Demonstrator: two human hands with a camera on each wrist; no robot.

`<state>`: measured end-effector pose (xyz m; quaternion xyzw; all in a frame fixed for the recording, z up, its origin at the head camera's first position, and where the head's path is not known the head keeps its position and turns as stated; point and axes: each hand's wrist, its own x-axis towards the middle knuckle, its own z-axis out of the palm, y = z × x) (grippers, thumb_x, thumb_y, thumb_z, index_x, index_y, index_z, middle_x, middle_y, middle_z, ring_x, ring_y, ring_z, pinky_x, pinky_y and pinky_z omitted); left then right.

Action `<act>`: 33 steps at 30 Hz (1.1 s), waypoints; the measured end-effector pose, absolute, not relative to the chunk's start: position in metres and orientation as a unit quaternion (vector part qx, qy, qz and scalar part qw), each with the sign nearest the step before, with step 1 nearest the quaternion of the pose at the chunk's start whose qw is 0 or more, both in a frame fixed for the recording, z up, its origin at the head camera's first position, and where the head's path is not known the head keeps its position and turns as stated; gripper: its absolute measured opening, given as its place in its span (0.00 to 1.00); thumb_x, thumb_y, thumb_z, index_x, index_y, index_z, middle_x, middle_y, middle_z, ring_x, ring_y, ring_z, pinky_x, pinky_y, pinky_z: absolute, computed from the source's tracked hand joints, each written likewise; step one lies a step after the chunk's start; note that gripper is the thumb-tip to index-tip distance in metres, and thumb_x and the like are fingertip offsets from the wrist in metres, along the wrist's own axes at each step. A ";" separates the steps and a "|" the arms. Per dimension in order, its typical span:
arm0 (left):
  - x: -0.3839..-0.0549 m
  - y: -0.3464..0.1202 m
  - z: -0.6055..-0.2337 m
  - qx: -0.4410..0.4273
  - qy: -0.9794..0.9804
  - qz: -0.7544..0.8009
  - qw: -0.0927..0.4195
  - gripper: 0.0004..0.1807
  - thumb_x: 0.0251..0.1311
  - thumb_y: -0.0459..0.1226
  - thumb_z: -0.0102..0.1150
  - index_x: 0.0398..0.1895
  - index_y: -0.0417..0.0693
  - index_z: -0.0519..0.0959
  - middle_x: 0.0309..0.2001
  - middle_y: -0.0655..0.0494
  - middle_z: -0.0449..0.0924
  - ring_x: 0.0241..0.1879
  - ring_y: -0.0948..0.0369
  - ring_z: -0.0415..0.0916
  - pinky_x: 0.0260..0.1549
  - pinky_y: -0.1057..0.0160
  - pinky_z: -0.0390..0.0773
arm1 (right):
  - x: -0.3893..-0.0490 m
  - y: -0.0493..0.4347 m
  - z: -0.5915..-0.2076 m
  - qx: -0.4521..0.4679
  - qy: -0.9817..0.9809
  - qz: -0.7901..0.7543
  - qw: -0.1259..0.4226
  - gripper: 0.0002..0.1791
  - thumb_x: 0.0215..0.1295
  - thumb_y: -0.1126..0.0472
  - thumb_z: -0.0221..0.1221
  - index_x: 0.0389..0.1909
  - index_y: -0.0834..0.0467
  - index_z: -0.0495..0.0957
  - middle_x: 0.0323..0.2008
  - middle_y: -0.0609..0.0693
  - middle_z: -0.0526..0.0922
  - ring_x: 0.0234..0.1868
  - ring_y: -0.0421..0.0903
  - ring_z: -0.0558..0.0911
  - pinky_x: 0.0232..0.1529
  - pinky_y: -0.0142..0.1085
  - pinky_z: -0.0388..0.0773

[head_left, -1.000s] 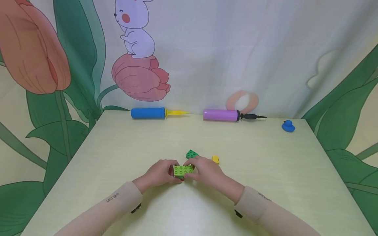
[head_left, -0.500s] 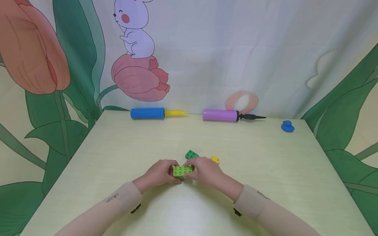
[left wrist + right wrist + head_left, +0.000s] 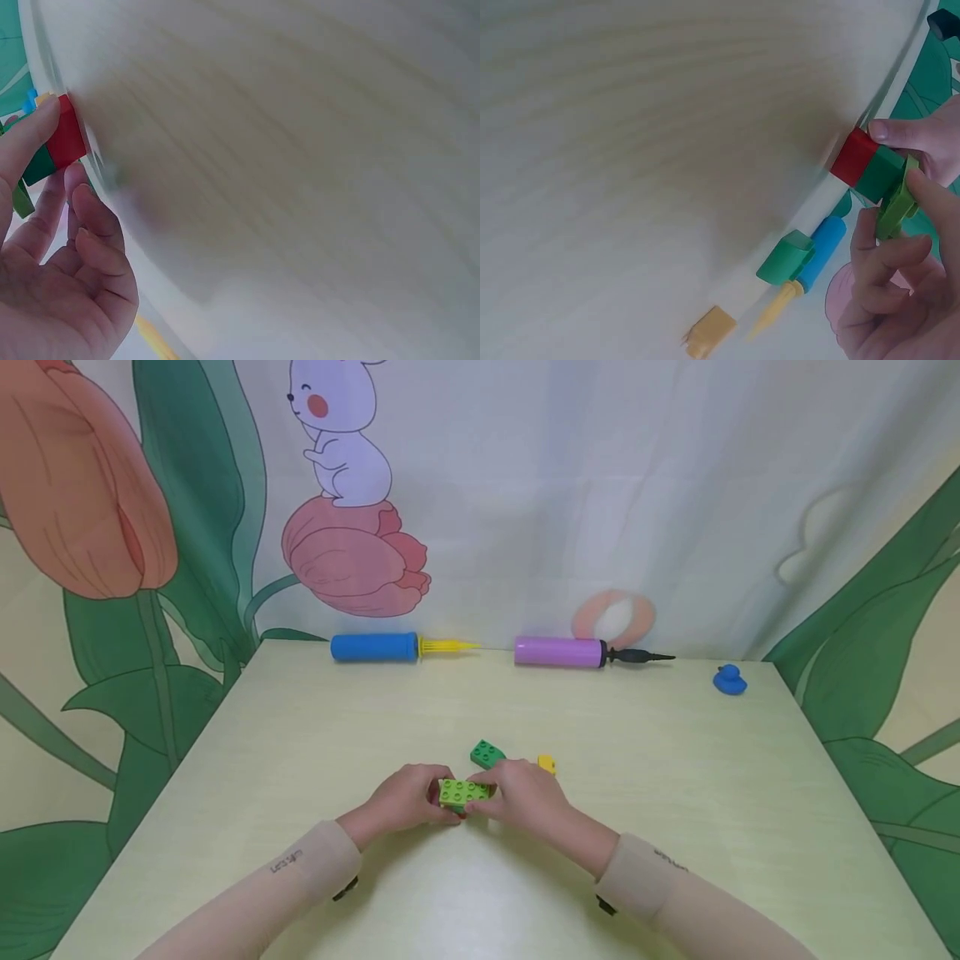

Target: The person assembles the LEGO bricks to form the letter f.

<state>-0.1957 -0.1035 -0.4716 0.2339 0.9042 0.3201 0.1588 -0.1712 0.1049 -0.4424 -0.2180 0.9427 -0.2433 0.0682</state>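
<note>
In the head view, both hands meet over a small stack of toy building bricks at the middle of the table. My left hand (image 3: 408, 797) grips the stack from the left. A red brick (image 3: 854, 156) forms its bottom, with a dark green brick (image 3: 880, 174) on top of it. My right hand (image 3: 525, 793) pinches a thin lime green brick (image 3: 459, 791) between thumb and fingers. In the right wrist view this lime piece sits tilted against the dark green brick's top. Small blue and yellow bits show behind the left thumb in the left wrist view.
Just beyond the right hand lie a green brick (image 3: 486, 753) and a yellow brick (image 3: 546, 764). Along the table's back edge are a blue pump (image 3: 375, 647), a purple pump (image 3: 559, 652) and a blue toy duck (image 3: 730, 680). A printed curtain (image 3: 495, 502) hangs behind.
</note>
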 end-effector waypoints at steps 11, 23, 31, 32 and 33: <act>-0.195 -0.106 -0.473 0.239 0.904 0.320 0.154 0.16 0.45 0.43 0.77 0.33 0.55 0.77 0.20 0.59 0.72 0.20 0.64 0.65 0.21 0.64 0.65 | -0.176 0.104 -0.442 -0.237 0.938 -0.240 0.081 0.20 0.54 0.47 0.70 0.48 0.45 0.84 0.22 0.37 0.76 0.16 0.38 0.65 0.15 0.30 0.59; -0.195 -0.105 -0.472 0.235 0.905 0.319 0.157 0.17 0.45 0.44 0.77 0.34 0.56 0.78 0.20 0.60 0.71 0.21 0.64 0.65 0.22 0.65 0.64 | -0.177 0.108 -0.444 -0.224 0.940 -0.240 0.090 0.20 0.53 0.45 0.70 0.48 0.43 0.84 0.25 0.39 0.78 0.19 0.39 0.67 0.16 0.30 0.60; -0.195 -0.104 -0.470 0.233 0.903 0.322 0.161 0.16 0.45 0.43 0.77 0.34 0.55 0.78 0.21 0.59 0.71 0.21 0.63 0.65 0.23 0.64 0.65 | -0.178 0.109 -0.446 -0.229 0.936 -0.251 0.089 0.20 0.54 0.46 0.70 0.49 0.43 0.84 0.24 0.41 0.77 0.17 0.38 0.65 0.15 0.30 0.59; -0.195 -0.105 -0.470 0.232 0.903 0.322 0.161 0.16 0.45 0.43 0.77 0.34 0.55 0.78 0.21 0.59 0.71 0.21 0.63 0.65 0.23 0.64 0.65 | -0.178 0.108 -0.446 -0.231 0.936 -0.251 0.088 0.20 0.54 0.46 0.70 0.49 0.44 0.84 0.23 0.40 0.77 0.17 0.38 0.65 0.15 0.30 0.59; -0.196 -0.105 -0.470 0.232 0.904 0.322 0.162 0.16 0.45 0.42 0.77 0.33 0.55 0.78 0.20 0.59 0.71 0.21 0.63 0.65 0.23 0.64 0.65 | -0.178 0.108 -0.445 -0.233 0.935 -0.252 0.087 0.20 0.54 0.46 0.70 0.49 0.44 0.84 0.21 0.39 0.76 0.17 0.39 0.65 0.15 0.30 0.59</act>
